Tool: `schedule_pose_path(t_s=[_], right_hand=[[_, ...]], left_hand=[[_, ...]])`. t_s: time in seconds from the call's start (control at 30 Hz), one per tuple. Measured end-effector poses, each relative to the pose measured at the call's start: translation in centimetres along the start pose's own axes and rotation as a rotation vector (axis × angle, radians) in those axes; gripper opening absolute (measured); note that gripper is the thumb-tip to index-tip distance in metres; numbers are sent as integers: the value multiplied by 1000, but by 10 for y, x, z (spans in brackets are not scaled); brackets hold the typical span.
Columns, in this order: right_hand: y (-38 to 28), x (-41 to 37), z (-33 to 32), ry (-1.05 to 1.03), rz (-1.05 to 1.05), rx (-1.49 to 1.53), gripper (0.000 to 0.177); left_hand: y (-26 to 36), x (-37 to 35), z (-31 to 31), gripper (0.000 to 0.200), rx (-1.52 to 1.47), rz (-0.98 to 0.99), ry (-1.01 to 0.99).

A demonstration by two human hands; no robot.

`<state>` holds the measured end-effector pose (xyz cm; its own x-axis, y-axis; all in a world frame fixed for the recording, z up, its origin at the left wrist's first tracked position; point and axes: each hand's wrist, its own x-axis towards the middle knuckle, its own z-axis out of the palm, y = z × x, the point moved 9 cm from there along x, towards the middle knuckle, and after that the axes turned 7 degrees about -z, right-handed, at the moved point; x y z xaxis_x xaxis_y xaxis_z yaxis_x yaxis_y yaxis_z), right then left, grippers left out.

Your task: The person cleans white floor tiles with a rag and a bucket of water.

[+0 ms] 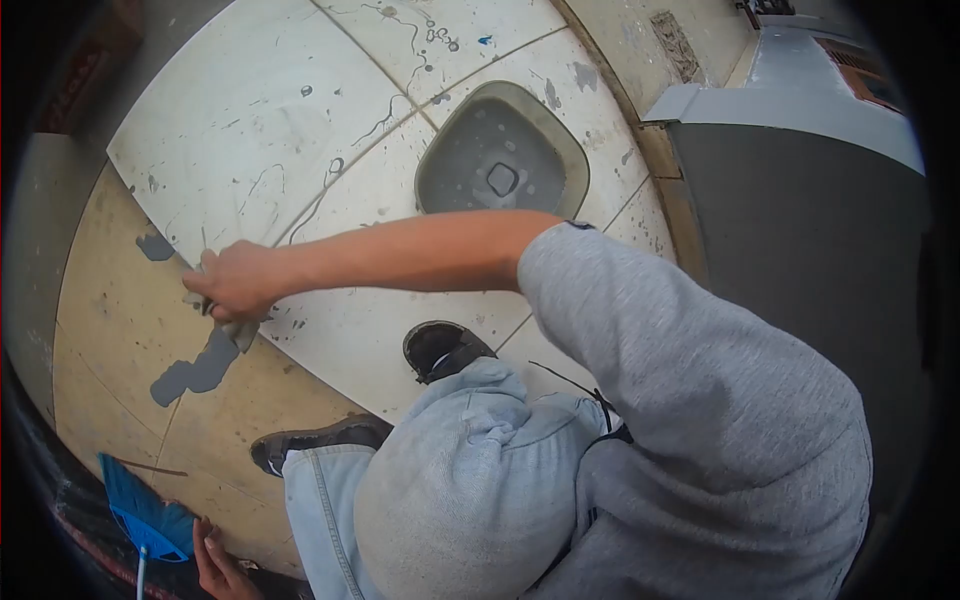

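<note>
My right hand (pixel 238 283) is closed round a grey-beige cloth (pixel 240 334), part of which hangs below the fingers. It presses at the edge of the white tiled surface (pixel 330 250), where that meets the beige floor tiles. My right arm, in a grey sleeve, reaches across from the right. Low on the left, my left hand (pixel 222 570) shows only in part. Its fingers are stretched out and hold nothing visible, close to the head of a blue broom (pixel 150 508). Past my right forearm stands a square, rounded basin (pixel 574 165) of greyish water.
Wet patches (pixel 195 370) mark the beige floor (pixel 110 330). Water drops and trails lie on the white tiles. My dark shoes (pixel 325 440) and bent knee are near the tiles' front edge. A box (pixel 95 60) stands far left, and a dark grey panel (pixel 790 230) rises at right.
</note>
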<state>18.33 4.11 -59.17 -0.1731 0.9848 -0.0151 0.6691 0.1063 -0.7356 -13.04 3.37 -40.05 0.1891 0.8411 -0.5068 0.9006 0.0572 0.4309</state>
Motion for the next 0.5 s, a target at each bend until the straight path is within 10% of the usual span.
schedule_pose_path(t_s=[0.13, 0.3, 0.5], right_hand=[[93, -75, -114, -203, -108, -438, 53], [109, -123, -87, -511, -612, -691, 56], [60, -79, -28, -233, -718, -580, 27]], left_hand=[[-48, 1, -1, 35, -22, -99, -25], [-61, 7, 11, 35, -17, -189, -89], [-48, 13, 8, 34, -97, -144, -63]])
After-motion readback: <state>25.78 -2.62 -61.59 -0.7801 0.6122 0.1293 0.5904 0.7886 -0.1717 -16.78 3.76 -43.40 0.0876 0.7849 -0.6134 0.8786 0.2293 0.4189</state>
